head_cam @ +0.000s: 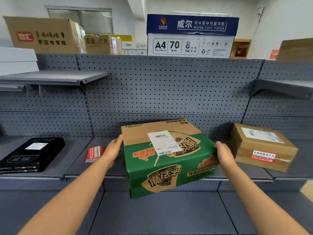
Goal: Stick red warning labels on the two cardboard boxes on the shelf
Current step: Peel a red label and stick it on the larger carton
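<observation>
A person's two bare arms reach forward to a grey metal shelf [76,160] backed by a perforated panel [169,92]. Between the hands sits a green box [166,165] of printed cardboard, turned at an angle, its near corner jutting past the shelf's front edge and a white shipping slip [160,142] on its top. The left hand [112,150] lies against the box's left side, its fingers [119,139] straight and flat on the cardboard. The right hand [223,154] holds the box's right edge, its fingers [217,145] curled over it. Just left of the left hand, a small stack of red labels [94,153] rests on the shelf. To the right, near the green box but apart from it, stands a plain brown box [260,143] with a red warning label [263,156] on its front face. Flat black boxes [32,155] are stacked at far left. A copy paper carton [191,36] stands on top of the unit.
</observation>
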Demonstrator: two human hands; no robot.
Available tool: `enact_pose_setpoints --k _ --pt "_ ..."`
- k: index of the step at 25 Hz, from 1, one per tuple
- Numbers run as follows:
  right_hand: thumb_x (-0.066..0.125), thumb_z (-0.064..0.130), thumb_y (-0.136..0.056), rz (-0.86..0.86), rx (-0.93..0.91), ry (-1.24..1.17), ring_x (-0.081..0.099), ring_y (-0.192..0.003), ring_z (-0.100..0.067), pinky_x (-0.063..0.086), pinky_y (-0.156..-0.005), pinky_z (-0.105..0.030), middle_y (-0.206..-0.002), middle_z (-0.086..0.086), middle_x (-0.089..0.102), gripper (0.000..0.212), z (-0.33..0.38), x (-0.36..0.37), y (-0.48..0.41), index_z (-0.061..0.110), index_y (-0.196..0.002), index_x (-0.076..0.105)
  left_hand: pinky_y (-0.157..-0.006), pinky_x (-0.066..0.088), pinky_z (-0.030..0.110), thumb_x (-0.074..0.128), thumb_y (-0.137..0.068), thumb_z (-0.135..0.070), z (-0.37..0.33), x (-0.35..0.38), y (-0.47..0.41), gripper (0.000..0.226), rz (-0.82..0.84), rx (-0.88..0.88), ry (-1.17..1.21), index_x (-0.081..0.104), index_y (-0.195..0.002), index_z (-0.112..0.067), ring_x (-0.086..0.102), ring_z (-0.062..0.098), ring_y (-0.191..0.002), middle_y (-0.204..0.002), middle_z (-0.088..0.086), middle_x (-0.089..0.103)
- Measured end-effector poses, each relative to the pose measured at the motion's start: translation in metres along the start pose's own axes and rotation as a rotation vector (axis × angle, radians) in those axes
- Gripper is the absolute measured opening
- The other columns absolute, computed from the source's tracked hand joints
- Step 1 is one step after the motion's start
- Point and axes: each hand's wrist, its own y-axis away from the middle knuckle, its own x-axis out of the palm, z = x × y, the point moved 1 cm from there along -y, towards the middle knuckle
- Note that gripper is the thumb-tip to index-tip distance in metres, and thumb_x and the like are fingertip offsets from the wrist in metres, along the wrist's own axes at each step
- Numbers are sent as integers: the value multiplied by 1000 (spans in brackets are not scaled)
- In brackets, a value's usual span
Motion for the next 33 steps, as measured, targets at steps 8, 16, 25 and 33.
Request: enact_pose_setpoints --k 8,16,25,33 --pt "56 32 -93 -74 -35 -54 59 -87 -29 41 -76 -41 -96 -15 70 24 13 -14 -25 12 -83 65 -101 41 39 44 -105 -51 1 -5 6 46 -2 50 -46 58 -132 -15 54 26 -125 -137 3 58" --pt "37 19 -105 95 -33 176 62 -107 -45 47 -95 -47 -119 -32 66 42 58 22 -74 -8 -102 69 -92 46 34 54 -92 -68 -5 -30 91 45 241 145 -123 58 -123 -36 59 13 -121 -126 -9 63" --pt "41 60 -103 334 -22 545 66 -97 -38 56 -78 -44 -115 -24 65 68 80 28 -52 -1 -130 56 -106 53 40 90 -70 -43 17 -22 99 92 203 256 -314 35 -145 -44 56 13 -128 -143 -8 48" --pt "45 58 -103 584 126 590 78 -79 -28 58 -75 -34 -90 -18 80 62 79 1 -6 0 -100 67 -117 38 43 80 -88 -25 32 -35 52 89 29 163 -59 25 -158 -32 46 19 -139 -144 -7 49"
